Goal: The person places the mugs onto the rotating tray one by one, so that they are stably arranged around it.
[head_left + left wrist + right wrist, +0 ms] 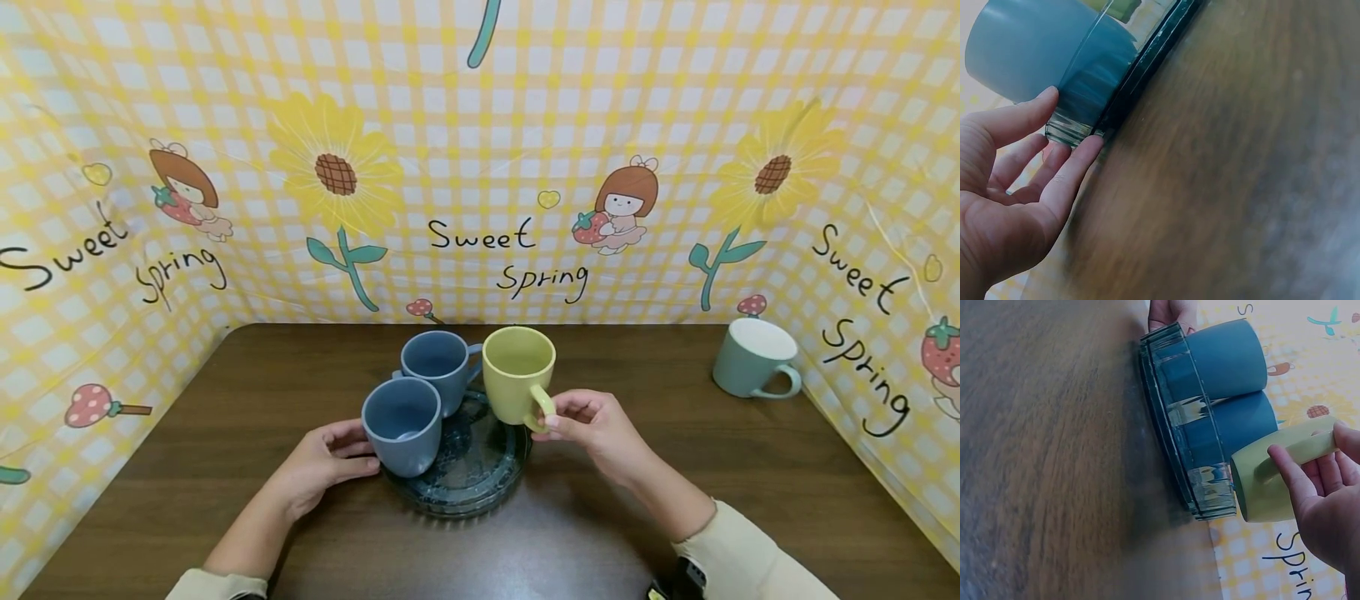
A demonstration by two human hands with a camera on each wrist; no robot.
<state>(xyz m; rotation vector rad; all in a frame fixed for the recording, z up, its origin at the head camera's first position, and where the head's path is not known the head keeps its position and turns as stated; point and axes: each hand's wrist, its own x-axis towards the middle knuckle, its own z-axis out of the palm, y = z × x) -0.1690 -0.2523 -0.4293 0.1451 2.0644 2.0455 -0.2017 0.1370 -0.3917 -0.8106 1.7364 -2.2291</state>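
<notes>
My right hand (600, 429) pinches the handle of a yellow-green mug (517, 375) between thumb and fingers. That mug is upright above the right rear edge of a round, dark clear-glass tray (480, 479); its base is near the rim in the right wrist view (1266, 487). Two blue-grey mugs stand on the tray: a front mug (401, 437) and a rear mug (435, 362), close together. Beside the front one, my left hand (326, 467) has its fingers spread, with fingertips (1094, 144) at the glass wall of the tray.
A teal mug (750, 367) with a white inside stands at the right rear of the brown wooden table (225, 467), its handle towards the right front. Yellow checked cloth (480, 150) with printed flowers and lettering hangs behind the table and along both sides.
</notes>
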